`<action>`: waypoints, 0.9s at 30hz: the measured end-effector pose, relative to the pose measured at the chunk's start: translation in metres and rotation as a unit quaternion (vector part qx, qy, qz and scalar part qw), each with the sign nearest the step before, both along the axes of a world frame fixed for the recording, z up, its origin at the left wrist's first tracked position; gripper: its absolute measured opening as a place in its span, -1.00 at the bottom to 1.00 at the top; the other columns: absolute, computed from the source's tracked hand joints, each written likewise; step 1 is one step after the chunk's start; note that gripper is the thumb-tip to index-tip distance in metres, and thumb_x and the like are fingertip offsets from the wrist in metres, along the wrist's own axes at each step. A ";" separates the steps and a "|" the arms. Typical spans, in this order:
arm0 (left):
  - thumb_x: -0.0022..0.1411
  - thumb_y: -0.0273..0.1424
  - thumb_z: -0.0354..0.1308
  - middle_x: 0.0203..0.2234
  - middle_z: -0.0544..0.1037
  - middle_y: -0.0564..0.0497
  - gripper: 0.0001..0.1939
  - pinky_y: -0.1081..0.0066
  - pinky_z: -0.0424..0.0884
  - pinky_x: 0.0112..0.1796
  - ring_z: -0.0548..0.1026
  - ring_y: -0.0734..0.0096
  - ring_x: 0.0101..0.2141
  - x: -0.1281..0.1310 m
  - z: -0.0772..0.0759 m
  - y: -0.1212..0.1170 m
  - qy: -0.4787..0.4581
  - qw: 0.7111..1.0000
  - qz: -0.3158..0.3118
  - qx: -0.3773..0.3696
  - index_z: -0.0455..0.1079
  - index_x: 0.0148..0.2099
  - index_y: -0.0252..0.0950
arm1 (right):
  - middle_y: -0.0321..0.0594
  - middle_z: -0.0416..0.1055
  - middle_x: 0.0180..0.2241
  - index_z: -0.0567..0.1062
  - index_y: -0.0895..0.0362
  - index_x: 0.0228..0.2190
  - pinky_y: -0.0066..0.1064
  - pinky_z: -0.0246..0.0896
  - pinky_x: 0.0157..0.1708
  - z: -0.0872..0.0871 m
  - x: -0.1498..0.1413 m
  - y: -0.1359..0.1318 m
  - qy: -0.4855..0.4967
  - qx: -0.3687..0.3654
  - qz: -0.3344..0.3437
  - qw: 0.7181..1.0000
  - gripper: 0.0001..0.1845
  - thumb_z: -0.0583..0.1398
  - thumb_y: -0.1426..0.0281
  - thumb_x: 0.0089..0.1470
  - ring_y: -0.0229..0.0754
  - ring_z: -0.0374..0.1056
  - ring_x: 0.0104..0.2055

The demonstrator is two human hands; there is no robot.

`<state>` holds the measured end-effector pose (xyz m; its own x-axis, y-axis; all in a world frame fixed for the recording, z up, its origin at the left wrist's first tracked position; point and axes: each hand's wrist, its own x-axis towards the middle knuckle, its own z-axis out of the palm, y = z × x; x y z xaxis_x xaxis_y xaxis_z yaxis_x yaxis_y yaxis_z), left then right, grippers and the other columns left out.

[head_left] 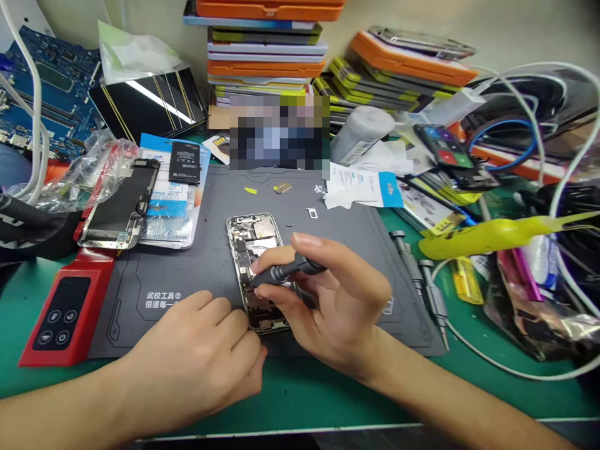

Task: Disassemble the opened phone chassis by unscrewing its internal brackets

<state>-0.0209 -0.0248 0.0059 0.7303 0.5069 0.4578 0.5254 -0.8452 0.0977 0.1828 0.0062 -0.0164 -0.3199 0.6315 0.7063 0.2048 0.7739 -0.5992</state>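
Observation:
An opened phone (263, 228) with its inner parts bare lies on the grey work mat (187, 269). My right hand (342, 300) is closed round a dark grey screwdriver (285, 272), tilted over the phone's left-hand side. Fingers hide its tip and much of the phone's middle. Curled into a fist, my left hand (206, 350) rests at the phone's lower left edge. What its fingers hold, if anything, is out of sight. Beyond the phone lie a SIM tray (312, 214) and small gold and yellow pieces (282, 187).
On the left, a removed phone screen (117, 206) leans over a red device (65, 312), near a black battery (184, 164). More screwdrivers (434, 297) line the mat's right edge, with a yellow bottle (487, 236) beyond. Stacked boxes (267, 69) stand behind; white cables loop rightward.

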 end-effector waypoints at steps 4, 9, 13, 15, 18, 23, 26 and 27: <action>0.43 -0.50 0.09 -0.61 0.33 0.08 -0.63 0.21 0.11 -0.48 0.24 0.29 -0.54 0.000 0.000 0.000 0.005 1.000 -0.002 -0.001 0.34 -0.49 -0.21 | -0.11 0.52 0.03 0.14 0.02 0.44 -0.40 0.68 -0.16 0.001 0.000 0.003 0.000 0.023 0.019 1.000 -0.17 0.23 0.72 0.29 -0.23 0.57 -0.08; 0.44 -0.50 0.07 -0.61 0.32 0.09 -0.62 0.21 0.12 -0.48 0.23 0.29 -0.54 0.000 -0.001 -0.001 0.003 1.000 -0.002 0.001 0.34 -0.49 -0.20 | -0.08 0.52 0.11 0.16 0.02 0.44 -0.36 0.67 -0.04 0.002 -0.001 0.004 0.005 0.042 0.022 0.999 -0.18 0.25 0.69 0.30 -0.23 0.58 -0.06; 0.44 -0.50 0.07 -0.61 0.33 0.09 -0.63 0.20 0.12 -0.48 0.24 0.28 -0.54 -0.001 -0.001 0.000 0.007 1.000 -0.005 -0.001 0.35 -0.48 -0.20 | -0.10 0.57 0.11 0.13 -0.03 0.45 -0.35 0.68 -0.13 0.003 -0.001 0.004 -0.013 0.034 0.007 0.999 -0.20 0.23 0.64 0.35 -0.19 0.62 -0.07; 0.45 -0.49 0.07 -0.60 0.34 0.08 -0.63 0.20 0.13 -0.48 0.25 0.28 -0.53 -0.001 -0.002 0.000 0.008 1.000 -0.007 -0.006 0.35 -0.47 -0.20 | -0.04 0.57 0.16 0.10 -0.01 0.47 -0.31 0.69 -0.13 0.004 0.000 0.003 -0.028 0.037 0.008 0.999 -0.22 0.24 0.54 0.39 -0.14 0.64 -0.03; 0.45 -0.49 0.07 -0.59 0.35 0.09 -0.64 0.19 0.13 -0.48 0.25 0.28 -0.53 -0.001 -0.002 0.000 0.005 1.000 -0.005 -0.011 0.35 -0.46 -0.20 | 0.07 0.54 0.24 0.15 0.09 0.46 -0.19 0.66 0.05 0.009 0.006 0.001 -0.048 0.039 0.005 0.998 -0.35 0.17 0.43 0.46 -0.08 0.61 0.13; 0.46 -0.47 0.10 -0.59 0.34 0.09 -0.64 0.20 0.13 -0.48 0.26 0.29 -0.52 -0.001 -0.002 -0.001 0.007 1.000 -0.009 -0.007 0.35 -0.45 -0.21 | -0.17 0.73 -0.10 0.44 0.03 0.28 -0.35 0.64 -0.13 0.027 0.015 0.000 -0.111 0.086 -0.057 0.988 -0.55 0.18 0.50 0.44 -0.21 0.67 -0.15; 0.47 -0.47 0.08 -0.58 0.35 0.09 -0.64 0.20 0.13 -0.48 0.27 0.29 -0.52 -0.001 -0.001 -0.001 0.009 1.000 -0.009 -0.007 0.36 -0.45 -0.20 | -0.10 0.71 -0.02 0.47 0.09 0.23 -0.34 0.61 0.00 0.037 0.016 0.002 -0.125 0.100 -0.053 0.986 -0.61 0.17 0.50 0.44 -0.19 0.65 0.00; 0.47 -0.46 0.08 -0.58 0.35 0.09 -0.64 0.20 0.13 -0.48 0.27 0.29 -0.52 -0.002 -0.001 -0.001 0.012 1.000 -0.008 -0.009 0.36 -0.45 -0.20 | -0.10 0.70 0.00 0.47 0.11 0.23 -0.35 0.61 0.03 0.039 0.015 0.002 -0.123 0.099 -0.047 0.986 -0.60 0.16 0.53 0.44 -0.19 0.65 0.02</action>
